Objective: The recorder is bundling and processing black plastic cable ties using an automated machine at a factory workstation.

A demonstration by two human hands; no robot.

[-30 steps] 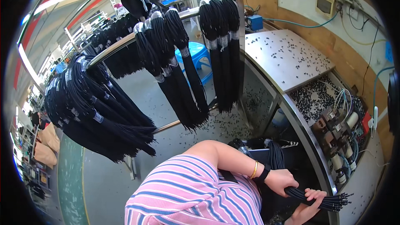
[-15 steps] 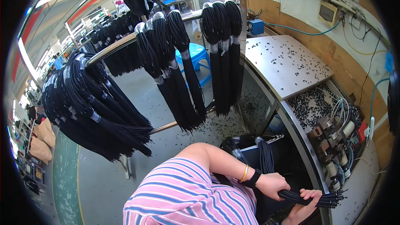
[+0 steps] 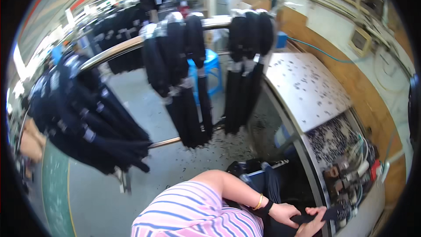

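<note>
- The fingers [image 3: 293, 216] of the left hand [image 3: 285, 213] were curled around a black bundle of cables [image 3: 326, 214], which was gripped near its middle.
- The right hand [image 3: 313, 224] was seen just below it at the lower edge, its fingers [image 3: 316, 211] wrapped over the same bundle; the two hands were touching.
- The bundle was held roughly level, its far end pointed toward a workbench [image 3: 364, 219].
- A black band and a gold bangle [image 3: 259, 202] were worn on the left wrist, and a striped sleeve [image 3: 197, 213] in pink, white and blue was seen behind it.
- More dark cables were heaped in a bin [image 3: 267, 175] beneath the forearm.
- A grey tabletop [image 3: 302, 92], strewn with small dark offcuts, lay beyond the bench.
- Many black cable bundles [image 3: 193, 92] were hung over a metal rail [image 3: 118, 48] above a grey floor [image 3: 101, 197], with a blue stool [image 3: 210, 68] behind them.
</note>
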